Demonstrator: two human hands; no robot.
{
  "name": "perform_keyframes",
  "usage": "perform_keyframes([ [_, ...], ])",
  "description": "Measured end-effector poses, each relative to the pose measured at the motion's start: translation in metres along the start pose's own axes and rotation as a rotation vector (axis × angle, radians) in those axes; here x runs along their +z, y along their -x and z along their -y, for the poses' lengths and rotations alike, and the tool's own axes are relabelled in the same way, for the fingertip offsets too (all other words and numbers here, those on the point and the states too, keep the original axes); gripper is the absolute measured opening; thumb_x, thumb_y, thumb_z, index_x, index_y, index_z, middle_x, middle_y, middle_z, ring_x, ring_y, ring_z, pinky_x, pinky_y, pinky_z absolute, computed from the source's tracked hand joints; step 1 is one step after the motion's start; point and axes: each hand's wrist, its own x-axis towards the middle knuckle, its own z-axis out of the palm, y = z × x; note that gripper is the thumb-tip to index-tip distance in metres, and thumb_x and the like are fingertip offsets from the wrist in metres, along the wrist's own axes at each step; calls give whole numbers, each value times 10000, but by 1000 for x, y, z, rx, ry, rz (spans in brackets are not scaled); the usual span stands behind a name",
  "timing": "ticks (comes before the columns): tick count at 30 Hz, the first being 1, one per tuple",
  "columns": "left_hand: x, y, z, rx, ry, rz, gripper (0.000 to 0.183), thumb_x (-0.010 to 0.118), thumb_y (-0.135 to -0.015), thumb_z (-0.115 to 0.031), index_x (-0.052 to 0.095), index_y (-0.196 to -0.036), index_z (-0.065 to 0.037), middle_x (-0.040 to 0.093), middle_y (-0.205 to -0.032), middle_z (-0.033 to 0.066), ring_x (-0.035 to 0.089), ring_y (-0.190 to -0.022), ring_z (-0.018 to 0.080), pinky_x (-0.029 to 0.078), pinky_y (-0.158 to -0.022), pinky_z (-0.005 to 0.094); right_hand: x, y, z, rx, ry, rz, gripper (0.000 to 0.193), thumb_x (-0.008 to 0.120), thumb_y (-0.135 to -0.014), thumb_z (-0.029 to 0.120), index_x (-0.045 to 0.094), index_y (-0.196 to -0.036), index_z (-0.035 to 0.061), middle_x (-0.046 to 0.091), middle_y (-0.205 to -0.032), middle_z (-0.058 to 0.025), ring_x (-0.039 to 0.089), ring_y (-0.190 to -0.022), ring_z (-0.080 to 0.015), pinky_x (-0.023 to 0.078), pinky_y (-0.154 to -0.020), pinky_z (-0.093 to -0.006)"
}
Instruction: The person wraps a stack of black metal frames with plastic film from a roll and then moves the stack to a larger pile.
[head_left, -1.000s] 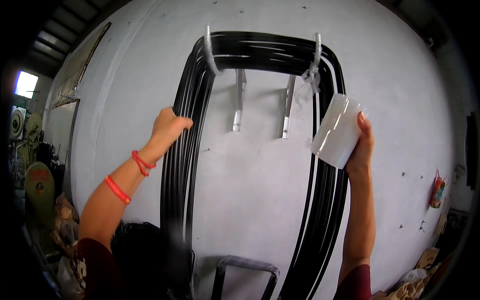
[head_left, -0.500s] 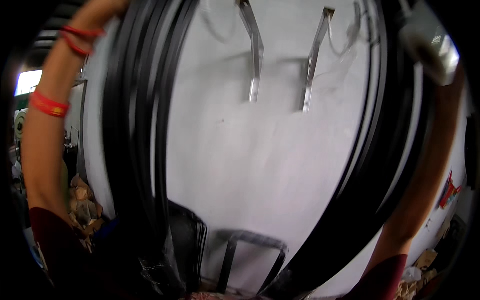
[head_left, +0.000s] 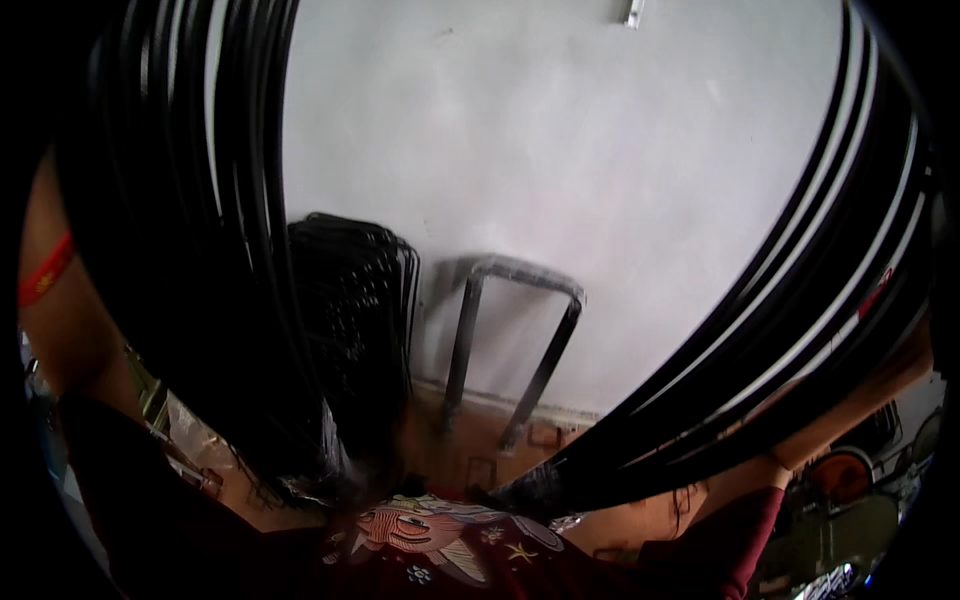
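Two thick bundles of long black strips spread upward on either side of me, the left bundle (head_left: 180, 250) and the right bundle (head_left: 760, 330). Their low ends draw together in front of my shirt, where clear plastic wrap (head_left: 335, 455) is around the left one. My left forearm (head_left: 70, 330), with a red wristband (head_left: 48, 272), is raised behind the left bundle. Behind the right bundle rises my right forearm (head_left: 850, 400). Both hands lie outside the picture or behind the strips, so their grip does not show.
A white wall (head_left: 560, 130) stands before me, with the tip of a metal bracket (head_left: 632, 12) at the top. Against it lean a stack of black looped frames (head_left: 350, 310) and a dark U-shaped metal frame (head_left: 530, 275). Brown floor (head_left: 600, 525) shows below; clutter lies at both sides.
The view has tilted down: the wall brackets have mostly left at the top, and floor and shirt have come in. The two bundles now spread wider apart, and the forearms sit lower.
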Motion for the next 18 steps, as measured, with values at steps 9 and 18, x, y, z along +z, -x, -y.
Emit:
perform_keyframes([
  [9,48,13,41,-120,142,343,228,575,-744,-248,565,-831,-38,562,-646,30,552,-491,84,437,-435,191,-49,35,-60,145,-42,-25,787,405,-734,638,385,-1275,67,462,-1200,-221,482,-1102,-340,482,-838,-442],
  [18,219,75,68,-334,256,61,186,581,-711,-203,551,-799,-42,543,-631,16,533,-490,89,423,-435,212,-80,155,-160,416,-157,-149,892,497,-661,657,363,-1282,32,424,-1221,-214,456,-1107,-334,424,-880,-430],
])
